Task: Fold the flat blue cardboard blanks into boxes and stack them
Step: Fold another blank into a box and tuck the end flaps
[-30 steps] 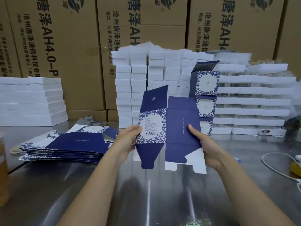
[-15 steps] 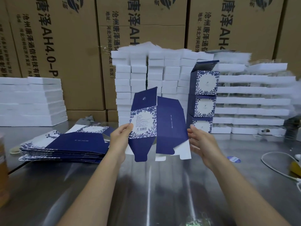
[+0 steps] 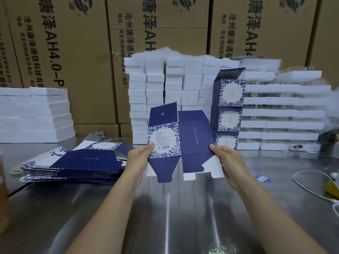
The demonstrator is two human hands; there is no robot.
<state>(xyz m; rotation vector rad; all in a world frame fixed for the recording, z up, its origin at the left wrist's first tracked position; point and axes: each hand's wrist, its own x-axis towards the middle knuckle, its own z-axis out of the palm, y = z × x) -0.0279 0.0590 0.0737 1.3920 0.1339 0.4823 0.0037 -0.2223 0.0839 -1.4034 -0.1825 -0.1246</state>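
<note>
Over table point(image 3: 183, 208), left hand point(image 3: 137, 160) and right hand point(image 3: 228, 161) pinch upright blank point(image 3: 192, 136).

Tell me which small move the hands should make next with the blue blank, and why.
Probably press both side edges inward so the flat blue cardboard blank opens into a sleeve: the left hand and right hand pinch its opposite edges, and its panels lie flat, unfolded.

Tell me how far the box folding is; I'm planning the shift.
Done: three folded boxes stand stacked at the back. In hand: one blank, unfolded, pinched at its edges by the left hand and right hand. Left: that blank, plus the pile of flat blanks on the left.
</note>
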